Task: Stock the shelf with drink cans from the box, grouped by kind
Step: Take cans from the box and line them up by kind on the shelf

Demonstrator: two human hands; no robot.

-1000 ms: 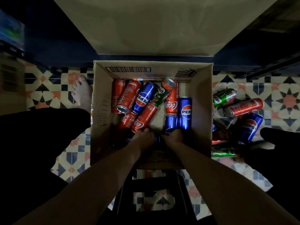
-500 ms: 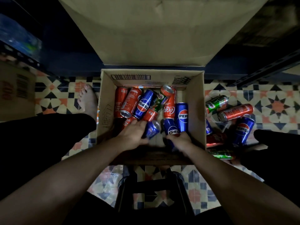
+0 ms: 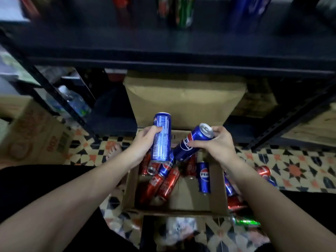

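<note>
A small shop or its stockroom, dimly lit. A dark metal shelf [image 3: 181, 51] with slotted angle posts carries upright drink cans [image 3: 183, 11] along its top board, blurred, and on the lower levels a cardboard carton [image 3: 185, 99] and bottled water [image 3: 74, 100]. On the patterned tile floor [image 3: 294, 166] stand an open box [image 3: 131, 193] of mixed cans and another printed carton [image 3: 36, 135], with loose cans [image 3: 263, 170] lying beside them.

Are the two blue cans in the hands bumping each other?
Cannot tell. In the head view the upright blue can in the left hand and the tilted blue can in the right hand overlap low down; no clear gap shows.
</note>
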